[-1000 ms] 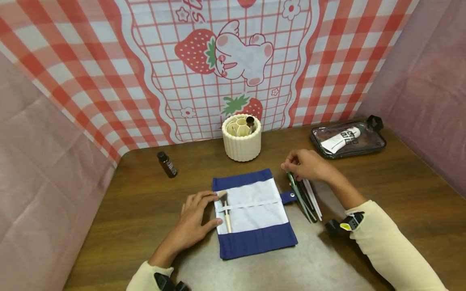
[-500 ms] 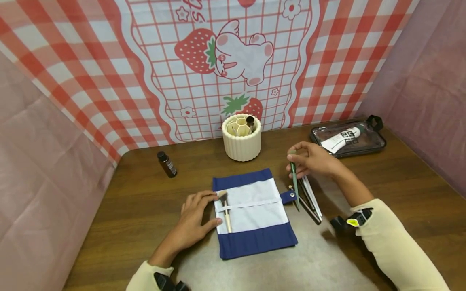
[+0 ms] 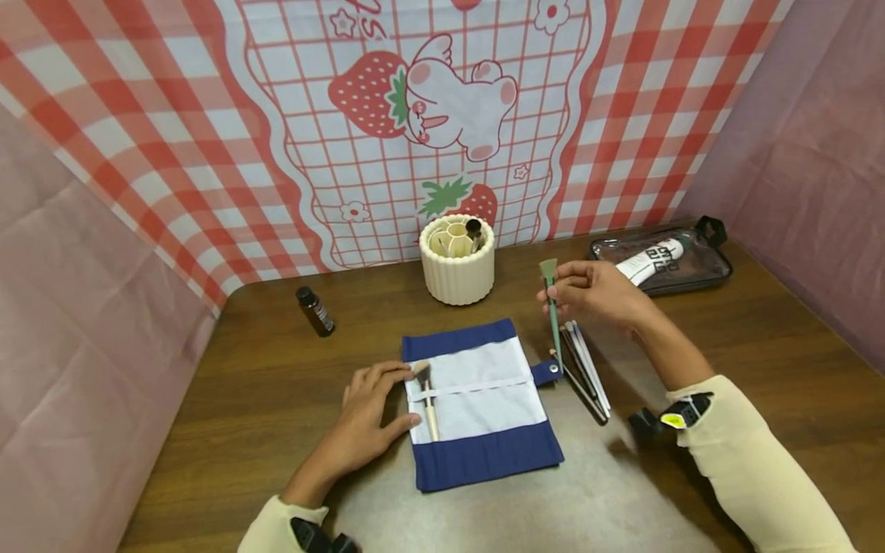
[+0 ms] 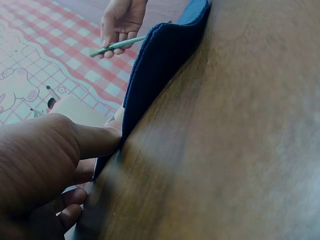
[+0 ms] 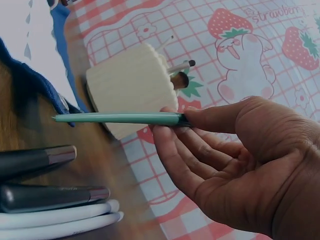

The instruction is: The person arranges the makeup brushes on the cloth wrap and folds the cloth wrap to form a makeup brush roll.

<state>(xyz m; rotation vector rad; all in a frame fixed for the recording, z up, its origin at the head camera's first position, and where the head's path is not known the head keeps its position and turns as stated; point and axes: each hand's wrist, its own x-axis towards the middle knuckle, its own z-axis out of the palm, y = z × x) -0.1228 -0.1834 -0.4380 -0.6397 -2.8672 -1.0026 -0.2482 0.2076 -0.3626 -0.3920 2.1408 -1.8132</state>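
Note:
In the head view my right hand (image 3: pixel 598 296) pinches a green makeup brush (image 3: pixel 554 322) near its bristles, between thumb and fingertips. The bristle end points up and the thin handle end hangs over the strap of a brush roll. My left hand (image 3: pixel 373 411) rests at the left edge of that blue-and-white brush roll (image 3: pixel 484 465), its fingers loosely extended, thumb and fingertips on the border. A makeup brush with a pale handle (image 3: pixel 432 418) lies under the roll's elastic band, beside those fingertips. In the right wrist view the green handle (image 5: pixel 115 118) sticks out from the fingertips.
Dark and white brushes (image 3: pixel 588 369) lie right of the roll. Behind stands a cream ribbed holder (image 3: pixel 458 273) with a few brushes inside. A small dark bottle (image 3: pixel 316 312) is at left; a clear pouch (image 3: pixel 705 269) with a white tube (image 3: pixel 650 261) lies at right.
My right hand has picked the green brush off the pile, raised it, and turned it so its bristles show at the top. The left hand has stayed in place.

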